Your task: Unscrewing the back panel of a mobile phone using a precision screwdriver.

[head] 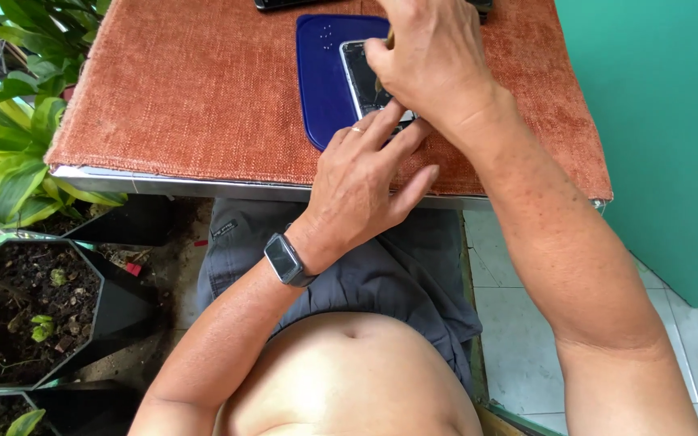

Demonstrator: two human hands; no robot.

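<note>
Head view only. Bare torso fills bottom centre of frame, grey shorts (397, 266) above it, both forearms reaching up toward table edge.

L hand (365, 178) centre frame, wristwatch (287, 260) w/ dark square face on wrist, thin ring on one finger. Fingers stretched out flat and close together, tips pressing on lower end of opened phone (363, 77); not wrapped round anything.

R hand (430, 56) top centre, fingers curled in narrow pinch over phone's right side. Small yellowish tool tip (388, 38) shows at thumb and forefinger, so hand is closed on it; rest of tool hidden by hand.

Phone lies upper centre, face open, dark innards w/ light frame edge visible; lower right part covered by both hands. It sits on dark blue mat (321, 81) w/ rounded corners, a few tiny pale specks near mat's upper left, too small to ID.

Mat rests on rust-orange woven cloth (179, 89) covering tabletop, metal table edge (163, 184) showing below cloth. Dark flat object (284, 4) at top edge of frame, cut off, can't tell what.

Left of frame: green leafy plants (10, 137), black angular planter (58, 307) w/ soil lower left. Right side: teal wall (656, 121), pale floor tiles (519, 323) lower right.
</note>
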